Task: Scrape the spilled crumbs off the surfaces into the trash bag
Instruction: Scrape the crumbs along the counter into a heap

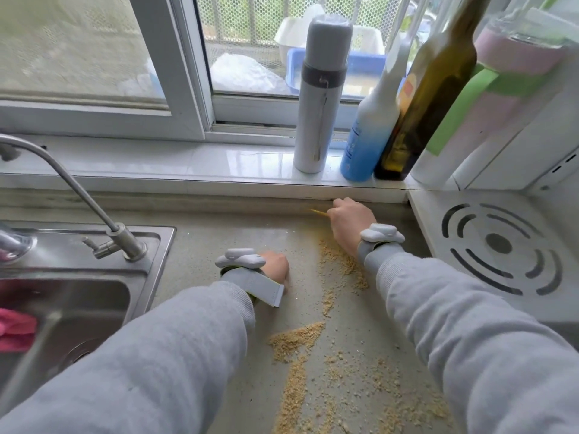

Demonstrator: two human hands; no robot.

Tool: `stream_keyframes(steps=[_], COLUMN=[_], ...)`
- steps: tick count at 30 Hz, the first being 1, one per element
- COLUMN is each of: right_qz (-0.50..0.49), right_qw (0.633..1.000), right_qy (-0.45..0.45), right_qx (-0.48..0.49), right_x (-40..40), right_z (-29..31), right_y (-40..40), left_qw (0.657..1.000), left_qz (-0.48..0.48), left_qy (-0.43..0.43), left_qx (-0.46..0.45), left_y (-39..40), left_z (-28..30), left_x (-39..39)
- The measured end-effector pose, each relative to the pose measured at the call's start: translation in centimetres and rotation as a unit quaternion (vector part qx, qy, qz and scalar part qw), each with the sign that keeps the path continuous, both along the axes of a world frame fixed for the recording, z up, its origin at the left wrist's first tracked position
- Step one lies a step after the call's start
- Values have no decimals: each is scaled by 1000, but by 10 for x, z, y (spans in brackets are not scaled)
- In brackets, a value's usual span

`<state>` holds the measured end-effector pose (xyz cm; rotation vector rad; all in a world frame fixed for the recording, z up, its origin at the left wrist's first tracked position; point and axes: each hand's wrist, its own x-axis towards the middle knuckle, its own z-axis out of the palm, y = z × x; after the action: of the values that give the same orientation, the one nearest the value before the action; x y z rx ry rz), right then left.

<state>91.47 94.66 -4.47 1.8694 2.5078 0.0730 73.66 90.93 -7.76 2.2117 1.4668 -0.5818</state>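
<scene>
Speckled grey stone forms the countertop (219, 245), the landmark for all positions below. Tan, granular crumbs (296, 339) lie scattered on it in loose streaks and one wedge-shaped pile, running from its near edge toward the back wall.

Head view: the right hand (351, 225) sits at the back of the countertop, just below the glossy white windowsill (156, 161). Its fingers are curled tightly round a thin, pale yellow stick-like scraper (318, 213), whose tip points left, low over the stone. The left hand (275, 266) rests on the countertop left of the crumbs, fingers curled under; what it holds, if anything, cannot be determined. Both wrists carry grey fabric straps with smooth white plastic modules.

Left of the countertop is a brushed stainless steel sink (94, 277) with a curved faucet (72, 189). Behind it, on the windowsill, stand a cylindrical white flask (319, 98), a blue-and-white bottle (366, 133) and a dark green glass bottle (429, 89). Right of it is a white slotted stove surface (495, 245).
</scene>
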Motion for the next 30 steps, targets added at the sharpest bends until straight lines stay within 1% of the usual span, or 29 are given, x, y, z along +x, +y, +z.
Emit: stream_keyframes(steps=[7, 13, 15, 18, 20, 24, 27, 30], right_qz=[42, 22, 32, 79, 93, 90, 129, 142], right_qw=[997, 1000, 999, 993, 992, 995, 989, 985], right_qy=[-24, -9, -17, -39, -41, -24, -50, -74], right_qx=[-53, -13, -38, -77, -71, -23, -44, -59], right_x=[-21, -6, -9, -11, -6, -8, -19, -20], right_z=[-3, -2, -2, -1, 0, 1, -1, -4], right_y=[4, 10, 16, 21, 22, 31, 36, 32], left_qw=[1000, 999, 999, 999, 999, 1000, 1000, 999], left_qz=[18, 32, 35, 33, 33, 28, 21, 25], left_qy=[12, 13, 3, -9, -6, 5, -4, -18], left_qx=[-5, -6, -11, 1, 2, 0, -11, -13], left_y=[2, 2, 2, 2, 2, 2, 3, 4], left_z=[4, 3, 4, 4, 2, 2, 5, 4], left_x=[1, 0, 1, 3, 4, 4, 2, 0])
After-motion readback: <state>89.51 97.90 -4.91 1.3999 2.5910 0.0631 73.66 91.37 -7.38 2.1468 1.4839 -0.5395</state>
